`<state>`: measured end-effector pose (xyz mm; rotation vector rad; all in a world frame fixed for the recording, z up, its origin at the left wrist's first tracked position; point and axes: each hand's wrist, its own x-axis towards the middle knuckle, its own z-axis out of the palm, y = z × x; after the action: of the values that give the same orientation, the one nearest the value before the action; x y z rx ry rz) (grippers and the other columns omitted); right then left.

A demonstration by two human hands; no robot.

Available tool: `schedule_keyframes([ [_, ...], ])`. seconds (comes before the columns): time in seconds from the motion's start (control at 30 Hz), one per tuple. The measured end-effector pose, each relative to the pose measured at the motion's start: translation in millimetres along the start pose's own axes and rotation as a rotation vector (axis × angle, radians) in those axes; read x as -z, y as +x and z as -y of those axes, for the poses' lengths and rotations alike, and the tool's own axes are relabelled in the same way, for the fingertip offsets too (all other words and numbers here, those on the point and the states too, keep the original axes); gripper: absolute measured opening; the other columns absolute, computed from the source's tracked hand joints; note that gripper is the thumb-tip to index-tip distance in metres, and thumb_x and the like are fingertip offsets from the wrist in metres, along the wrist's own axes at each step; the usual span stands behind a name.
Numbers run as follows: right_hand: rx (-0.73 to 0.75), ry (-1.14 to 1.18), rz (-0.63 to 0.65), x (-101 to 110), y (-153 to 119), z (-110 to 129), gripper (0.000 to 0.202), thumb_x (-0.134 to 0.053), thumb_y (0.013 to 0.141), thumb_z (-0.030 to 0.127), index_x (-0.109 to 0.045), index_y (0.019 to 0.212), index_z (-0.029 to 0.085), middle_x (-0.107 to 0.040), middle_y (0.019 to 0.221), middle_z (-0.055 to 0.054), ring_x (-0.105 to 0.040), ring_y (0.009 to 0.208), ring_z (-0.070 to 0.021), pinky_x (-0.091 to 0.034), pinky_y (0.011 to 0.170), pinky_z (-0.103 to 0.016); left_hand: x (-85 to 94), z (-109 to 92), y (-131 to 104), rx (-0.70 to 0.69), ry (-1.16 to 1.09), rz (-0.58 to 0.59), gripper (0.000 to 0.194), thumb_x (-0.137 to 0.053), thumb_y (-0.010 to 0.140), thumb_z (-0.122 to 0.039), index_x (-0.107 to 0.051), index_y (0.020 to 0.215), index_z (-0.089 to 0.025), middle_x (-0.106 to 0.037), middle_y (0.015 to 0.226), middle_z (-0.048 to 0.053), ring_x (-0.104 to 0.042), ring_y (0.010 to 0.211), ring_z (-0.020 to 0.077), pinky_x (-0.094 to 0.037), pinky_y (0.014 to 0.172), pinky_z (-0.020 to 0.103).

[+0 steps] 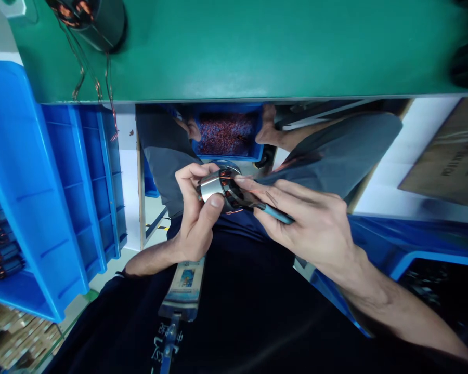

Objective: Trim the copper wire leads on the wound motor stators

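The green workbench spans the area beyond both hands. Left of the left hand stands a blue ribbed crate, which contains copper-wound parts. Right of the right hand is a second blue crate; its contents are too dark to identify. A cardboard panel stands farther right of the right hand, above that crate in the view. Beyond the hands, at floor level between the person's feet, lies a blue scrap bin filled with small reddish fragments.

The right hand is clamped on a pliers-type tool, with the blue-and-black handle passing under the fingers. The left hand is clamped on a motor stator, thumb on the near side of the steel ring and fingers over the far side. The stator lies in front of the person's torso, its wound end directed toward the right hand. The right index fingertip is at this wound end; contact between tool tip and winding cannot be determined.

On the bench, beyond and left of the left hand, rests a wound motor core. Its copper leads hang over the bench edge. An ID badge lies just below the left hand. Thin copper wires project from the held stator between the two hands.
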<state>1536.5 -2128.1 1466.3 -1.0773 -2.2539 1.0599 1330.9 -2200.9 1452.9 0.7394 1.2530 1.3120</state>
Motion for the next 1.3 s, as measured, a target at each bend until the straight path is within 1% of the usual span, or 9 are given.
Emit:
schedule_keyframes([
  [0.07, -0.004, 0.085, 0.007, -4, 2, -3, 0.064, -0.070, 0.101, 0.011, -0.072, 0.159, 0.038, -0.085, 0.127, 0.001, -0.081, 0.104, -0.0200, -0.069, 0.100, -0.032, -1.3, 1, 2, 0.040, -0.098, 0.000, 0.032, -0.068, 0.112, -0.045, -0.047, 0.133, -0.036, -0.051, 0.139, 0.005, -0.064, 0.090, 0.0135, -0.064, 0.077, 0.029],
  [0.13, -0.033, 0.133, 0.016, -8, 4, -7, 0.066, -0.067, 0.101, 0.009, -0.070, 0.161, 0.036, -0.084, 0.132, -0.001, -0.081, 0.110, -0.0210, -0.068, 0.104, -0.034, -3.3, -1, 6, 0.084, -0.183, -0.005, 0.031, -0.072, 0.110, -0.042, -0.048, 0.127, -0.035, -0.050, 0.136, 0.003, -0.063, 0.086, 0.0119, -0.062, 0.070, 0.027],
  [0.33, -0.030, 0.020, 0.030, -9, 0, -14, 0.071, -0.066, 0.100, 0.014, -0.062, 0.169, 0.030, -0.073, 0.118, -0.009, -0.074, 0.110, -0.0283, -0.065, 0.106, -0.048, -12.9, -11, 15, 0.124, -0.273, -0.118, 0.031, -0.073, 0.109, -0.050, -0.050, 0.109, -0.029, -0.056, 0.122, 0.002, -0.065, 0.104, 0.0176, -0.066, 0.095, 0.035],
  [0.5, -0.012, -0.009, -0.022, -5, -2, -10, 0.078, -0.067, 0.097, 0.013, -0.058, 0.171, 0.035, -0.071, 0.126, -0.010, -0.072, 0.119, -0.0324, -0.064, 0.109, -0.056, -18.4, -10, 17, 0.107, -0.219, -0.093, 0.028, -0.071, 0.110, -0.048, -0.050, 0.107, -0.030, -0.055, 0.126, 0.002, -0.062, 0.111, 0.0186, -0.063, 0.103, 0.036],
  [0.6, -0.007, 0.013, -0.021, -1, 0, -3, 0.070, -0.065, 0.098, 0.011, -0.065, 0.165, 0.031, -0.075, 0.120, -0.008, -0.075, 0.113, -0.0280, -0.066, 0.107, -0.048, -19.4, -8, 17, 0.077, -0.175, -0.066, 0.028, -0.070, 0.110, -0.047, -0.050, 0.105, -0.029, -0.054, 0.124, 0.003, -0.059, 0.113, 0.0200, -0.062, 0.101, 0.035],
  [0.77, -0.059, 0.047, 0.003, 4, 4, 3, 0.066, -0.061, 0.099, 0.010, -0.070, 0.161, 0.033, -0.080, 0.106, -0.001, -0.076, 0.088, -0.0175, -0.069, 0.090, -0.030, -21.3, -8, 17, 0.067, -0.120, -0.070, 0.033, -0.066, 0.112, -0.051, -0.049, 0.100, -0.026, -0.053, 0.120, 0.003, -0.055, 0.095, 0.0171, -0.064, 0.093, 0.033],
  [1.07, -0.049, -0.051, -0.054, -4, 4, 2, 0.057, -0.069, 0.101, 0.015, -0.076, 0.155, 0.032, -0.074, 0.089, 0.000, -0.074, 0.081, -0.0164, -0.067, 0.086, -0.027, -25.8, -10, 17, 0.063, -0.174, -0.191, 0.038, -0.078, 0.105, -0.050, -0.050, 0.096, -0.026, -0.053, 0.118, 0.004, -0.056, 0.105, 0.0185, -0.062, 0.100, 0.032],
  [1.23, -0.127, 0.207, -0.014, -11, 10, -7, 0.046, -0.070, 0.105, 0.021, -0.079, 0.149, 0.031, -0.086, 0.114, -0.004, -0.081, 0.095, -0.0218, -0.069, 0.090, -0.034, -17.3, -2, 17, 0.116, -0.169, -0.179, 0.036, -0.074, 0.107, -0.051, -0.047, 0.100, -0.027, -0.051, 0.121, 0.003, -0.055, 0.106, 0.0191, -0.058, 0.109, 0.039],
  [1.3, -0.169, 0.332, 0.009, -12, 12, -7, 0.041, -0.071, 0.106, 0.026, -0.079, 0.146, 0.028, -0.084, 0.101, -0.003, -0.077, 0.080, -0.0195, -0.067, 0.078, -0.033, -11.9, 3, 17, 0.083, -0.139, -0.166, 0.030, -0.070, 0.110, -0.047, -0.047, 0.105, -0.028, -0.051, 0.122, 0.003, -0.055, 0.106, 0.0189, -0.056, 0.109, 0.040],
])
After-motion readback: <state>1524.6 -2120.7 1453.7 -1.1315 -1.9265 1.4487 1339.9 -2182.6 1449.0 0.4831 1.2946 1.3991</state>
